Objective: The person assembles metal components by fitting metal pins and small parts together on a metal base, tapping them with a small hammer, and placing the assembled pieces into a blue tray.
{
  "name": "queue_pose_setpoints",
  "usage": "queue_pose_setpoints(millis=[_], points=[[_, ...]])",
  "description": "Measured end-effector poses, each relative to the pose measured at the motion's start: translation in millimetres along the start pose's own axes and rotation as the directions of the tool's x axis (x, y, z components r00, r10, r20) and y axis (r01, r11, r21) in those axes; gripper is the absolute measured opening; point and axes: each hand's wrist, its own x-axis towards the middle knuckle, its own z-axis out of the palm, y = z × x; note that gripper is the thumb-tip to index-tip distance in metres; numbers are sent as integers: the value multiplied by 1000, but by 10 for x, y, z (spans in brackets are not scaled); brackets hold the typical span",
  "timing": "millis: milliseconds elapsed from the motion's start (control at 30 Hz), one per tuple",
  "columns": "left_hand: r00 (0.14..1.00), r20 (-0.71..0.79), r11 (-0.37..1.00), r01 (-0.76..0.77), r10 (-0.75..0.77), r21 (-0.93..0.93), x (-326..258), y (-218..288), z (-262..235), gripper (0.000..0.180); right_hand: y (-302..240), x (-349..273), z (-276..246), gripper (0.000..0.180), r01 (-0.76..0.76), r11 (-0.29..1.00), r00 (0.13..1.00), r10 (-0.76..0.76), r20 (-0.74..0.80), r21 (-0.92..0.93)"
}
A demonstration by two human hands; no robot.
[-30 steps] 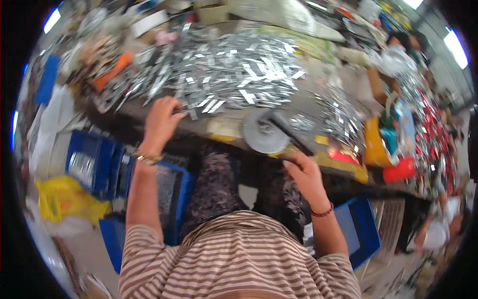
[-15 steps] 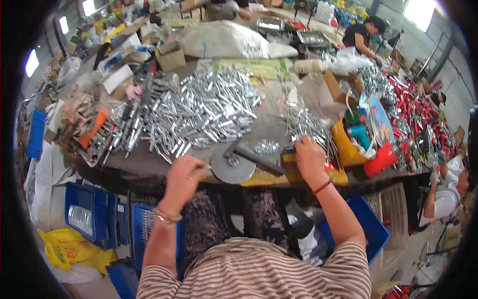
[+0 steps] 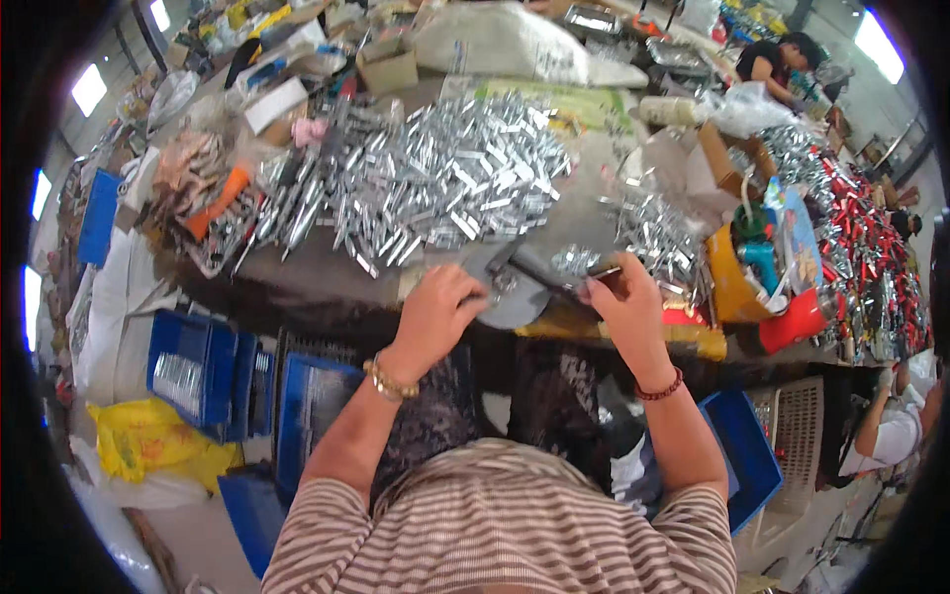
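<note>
On the bench edge before me lies a round grey metal disc [image 3: 524, 313], with a dark hammer [image 3: 539, 271] resting across it. My left hand [image 3: 433, 315] is at the disc's left side, its fingers bent together; blur hides whether anything is in them. My right hand [image 3: 631, 312] is closed beside the hammer handle's end, its thumb and fingers around a small dark piece I cannot make out. A little heap of small shiny parts [image 3: 576, 259] sits just beyond the hammer. Past it spreads a large pile of silver metal pieces [image 3: 465, 168].
More thin metal pieces [image 3: 653, 233] lie at right, beside a yellow container [image 3: 730, 282] with bottles and a red can [image 3: 792, 322]. Blue bins [image 3: 188, 371] stand below the bench at left, another blue bin [image 3: 747, 465] at right. Co-workers [image 3: 772, 64] are farther off.
The view has shifted, so the bench appears farther right and higher. My right hand has turned and come closer to the hammer handle's end; my left hand has come closer to the disc.
</note>
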Motion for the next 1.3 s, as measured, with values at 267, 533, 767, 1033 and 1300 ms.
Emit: queue_pose_setpoints(millis=[267,533,767,1033,1300], points=[[1000,-17,999,-9,8,-52,-29,42,-39,15,26,-190,433,15,-38,994,988,21,155,106],[999,-1,996,48,-48,-70,-67,75,-9,17,-123,-186,368,14,180,966,966,-137,220,-186],[998,14,993,64,-62,-104,-58,75,-12,16,-78,-206,447,16,53,998,976,-44,213,-37],[992,44,980,120,-115,-156,-89,59,-23,14,-103,-255,466,10,309,908,948,-271,166,-284],[998,-11,994,56,-57,-97,-77,69,24,13,-57,-181,451,13,484,765,875,-438,207,-426]])
